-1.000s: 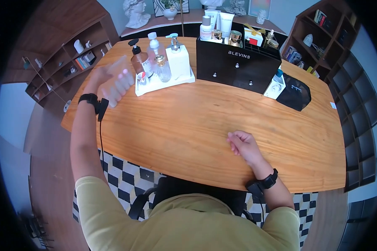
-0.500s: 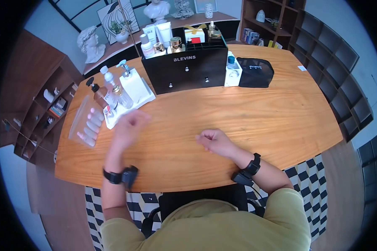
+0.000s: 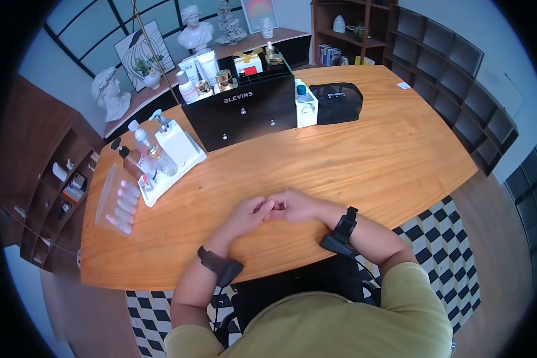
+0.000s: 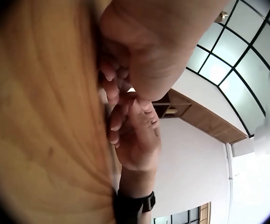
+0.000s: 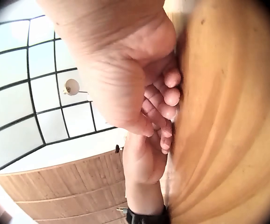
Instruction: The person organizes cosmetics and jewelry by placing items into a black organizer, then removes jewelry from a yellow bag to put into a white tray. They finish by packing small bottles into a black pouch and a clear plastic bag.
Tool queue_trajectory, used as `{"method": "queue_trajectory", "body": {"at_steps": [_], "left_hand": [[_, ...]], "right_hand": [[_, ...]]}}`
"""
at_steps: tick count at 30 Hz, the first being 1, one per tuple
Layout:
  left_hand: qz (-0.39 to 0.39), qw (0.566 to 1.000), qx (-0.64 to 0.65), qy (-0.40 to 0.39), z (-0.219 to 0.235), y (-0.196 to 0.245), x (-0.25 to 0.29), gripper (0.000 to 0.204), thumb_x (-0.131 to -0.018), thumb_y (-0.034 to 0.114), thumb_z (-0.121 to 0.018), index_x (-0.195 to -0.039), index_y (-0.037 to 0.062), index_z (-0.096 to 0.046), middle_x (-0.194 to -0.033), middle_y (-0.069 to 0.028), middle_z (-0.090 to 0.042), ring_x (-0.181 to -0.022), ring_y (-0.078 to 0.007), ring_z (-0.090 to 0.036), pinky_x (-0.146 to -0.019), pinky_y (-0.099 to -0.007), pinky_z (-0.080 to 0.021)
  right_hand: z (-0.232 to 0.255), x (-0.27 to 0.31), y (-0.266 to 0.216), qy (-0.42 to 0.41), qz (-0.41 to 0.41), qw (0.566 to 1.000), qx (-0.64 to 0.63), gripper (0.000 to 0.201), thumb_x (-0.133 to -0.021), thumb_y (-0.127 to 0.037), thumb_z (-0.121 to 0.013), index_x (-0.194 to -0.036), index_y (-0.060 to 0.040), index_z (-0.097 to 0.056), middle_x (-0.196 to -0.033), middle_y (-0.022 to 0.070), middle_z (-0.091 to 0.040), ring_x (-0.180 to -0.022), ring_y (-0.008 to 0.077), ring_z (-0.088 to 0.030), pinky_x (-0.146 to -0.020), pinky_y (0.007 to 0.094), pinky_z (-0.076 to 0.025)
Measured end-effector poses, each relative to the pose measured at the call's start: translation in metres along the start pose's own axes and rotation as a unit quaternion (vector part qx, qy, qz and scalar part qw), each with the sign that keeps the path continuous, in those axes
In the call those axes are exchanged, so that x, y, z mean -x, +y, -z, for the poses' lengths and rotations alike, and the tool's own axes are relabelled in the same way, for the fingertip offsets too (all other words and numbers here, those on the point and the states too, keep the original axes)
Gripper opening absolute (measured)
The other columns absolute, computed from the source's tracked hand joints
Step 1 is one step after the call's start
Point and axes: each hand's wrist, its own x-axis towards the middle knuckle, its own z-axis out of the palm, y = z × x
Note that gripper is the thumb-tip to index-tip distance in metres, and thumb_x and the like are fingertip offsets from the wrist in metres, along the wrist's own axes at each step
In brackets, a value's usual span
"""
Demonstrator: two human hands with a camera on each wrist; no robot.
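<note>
My left hand (image 3: 246,216) and right hand (image 3: 297,206) rest on the wooden table (image 3: 340,167) near its front edge, fingertips meeting. The fingers of both are loosely curled and hold nothing. In the left wrist view the right hand (image 4: 139,135) lies beyond the left palm; the right wrist view shows the left hand (image 5: 144,158) touching the right fingertips. To the left of my left hand stands a clear plastic case (image 3: 105,197) with several small pink-capped bottles (image 3: 125,206). Beside it a white tray (image 3: 179,179) bears pump bottles and a glass bottle (image 3: 163,161).
A black drawer organizer (image 3: 244,122) full of cosmetics stands at the back. Right of it are a white box-shaped bottle (image 3: 306,107) with a teal cap and a black pouch (image 3: 337,102). A small white card (image 3: 404,85) lies near the far right edge.
My left hand has come away from the clear case at the left and moved right to meet the right hand. The right hand stays on the table. The head view has turned right.
</note>
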Motion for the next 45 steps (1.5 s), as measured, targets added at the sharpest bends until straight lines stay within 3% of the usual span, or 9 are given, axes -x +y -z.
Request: {"method": "queue_trajectory", "body": {"at_steps": [6, 9, 11, 13, 15, 18, 36, 39, 45], "left_hand": [[-0.018, 1.0, -0.011, 0.015, -0.002, -0.001, 0.001, 0.032, -0.097, 0.033, -0.053, -0.09, 0.0026, -0.061, -0.071, -0.0009, -0.059, -0.063, -0.0082, -0.054, -0.059, -0.0232, -0.045], [-0.001, 1.0, 0.007, 0.011, -0.004, -0.004, 0.004, 0.03, -0.096, 0.032, -0.055, -0.094, 0.0026, -0.062, -0.071, -0.0007, -0.06, -0.064, -0.0081, -0.056, -0.06, -0.0235, -0.046], [-0.001, 1.0, 0.005, 0.014, -0.001, -0.002, 0.005, 0.03, -0.095, 0.032, -0.056, -0.096, 0.0027, -0.063, -0.07, -0.0008, -0.061, -0.063, -0.008, -0.056, -0.06, -0.024, -0.046], [-0.01, 1.0, -0.006, 0.025, -0.002, 0.002, 0.006, 0.031, -0.094, 0.033, -0.058, -0.097, 0.003, -0.064, -0.069, -0.0012, -0.062, -0.061, -0.0079, -0.054, -0.058, -0.025, -0.045], [-0.016, 1.0, -0.006, 0.019, -0.002, -0.001, 0.005, 0.03, -0.094, 0.033, -0.059, -0.098, 0.0031, -0.064, -0.07, -0.0006, -0.062, -0.062, -0.0079, -0.054, -0.059, -0.0248, -0.045], [-0.022, 1.0, -0.004, 0.017, -0.003, -0.005, 0.005, 0.029, -0.093, 0.032, -0.059, -0.099, 0.0035, -0.064, -0.07, -0.0008, -0.062, -0.062, -0.0082, -0.054, -0.059, -0.0248, -0.045], [-0.001, 1.0, 0.008, 0.028, -0.003, -0.001, 0.005, 0.023, -0.092, 0.027, -0.062, -0.097, 0.005, -0.065, -0.068, -0.0017, -0.063, -0.059, -0.0085, -0.054, -0.056, -0.0248, -0.045], [-0.002, 1.0, -0.014, 0.021, 0.0, 0.002, 0.005, 0.022, -0.092, 0.026, -0.062, -0.096, 0.005, -0.065, -0.068, -0.0015, -0.062, -0.059, -0.0083, -0.054, -0.056, -0.0248, -0.045], [-0.001, 1.0, -0.001, 0.027, -0.002, 0.004, 0.006, 0.021, -0.091, 0.025, -0.062, -0.095, 0.0049, -0.065, -0.067, -0.0008, -0.062, -0.058, -0.008, -0.054, -0.056, -0.0242, -0.045]], "right_hand": [[0.005, 0.003, 0.0, -0.013, -0.049, 0.999, -0.007, 0.011, -0.087, -0.018, -0.067, -0.089, -0.0065, -0.068, -0.07, -0.0017, -0.06, -0.064, 0.0051, -0.049, -0.059, 0.0231, -0.042], [0.024, 0.002, -0.003, 0.039, -0.027, 0.998, 0.052, 0.011, -0.086, -0.017, -0.068, -0.087, -0.0065, -0.068, -0.072, -0.0002, -0.062, -0.065, 0.0058, -0.051, -0.059, 0.024, -0.043], [0.051, -0.012, 0.02, 0.151, 0.037, 0.985, 0.071, 0.008, -0.084, -0.015, -0.068, -0.083, -0.0066, -0.068, -0.071, 0.0002, -0.062, -0.066, 0.0057, -0.052, -0.061, 0.0247, -0.045], [0.091, -0.024, 0.013, 0.226, -0.055, 0.958, 0.168, 0.014, -0.085, -0.018, -0.067, -0.079, -0.0045, -0.068, -0.07, 0.0072, -0.065, -0.067, 0.0119, -0.06, -0.063, 0.0281, -0.048], [0.136, -0.043, 0.04, 0.324, -0.064, 0.91, 0.253, 0.029, -0.086, -0.029, -0.064, -0.076, -0.0023, -0.066, -0.074, 0.0166, -0.066, -0.072, 0.0258, -0.066, -0.066, 0.0348, -0.05], [0.177, -0.063, 0.057, 0.385, -0.166, 0.849, 0.322, 0.041, -0.087, -0.04, -0.059, -0.076, -0.001, -0.066, -0.081, 0.0216, -0.065, -0.081, 0.0364, -0.064, -0.071, 0.0418, -0.05], [0.174, -0.092, 0.071, 0.383, -0.226, 0.831, 0.333, 0.047, -0.091, -0.049, -0.054, -0.075, -0.0073, -0.069, -0.078, 0.0167, -0.067, -0.079, 0.0337, -0.064, -0.071, 0.041, -0.049], [0.177, -0.093, 0.071, 0.356, -0.237, 0.846, 0.32, 0.045, -0.091, -0.048, -0.052, -0.086, -0.008, -0.071, -0.089, 0.0178, -0.068, -0.088, 0.0354, -0.064, -0.077, 0.0433, -0.05], [0.173, -0.096, 0.069, 0.364, -0.239, 0.835, 0.336, 0.045, -0.092, -0.047, -0.051, -0.086, -0.0078, -0.071, -0.089, 0.0169, -0.068, -0.088, 0.0353, -0.064, -0.077, 0.0431, -0.05]]}}
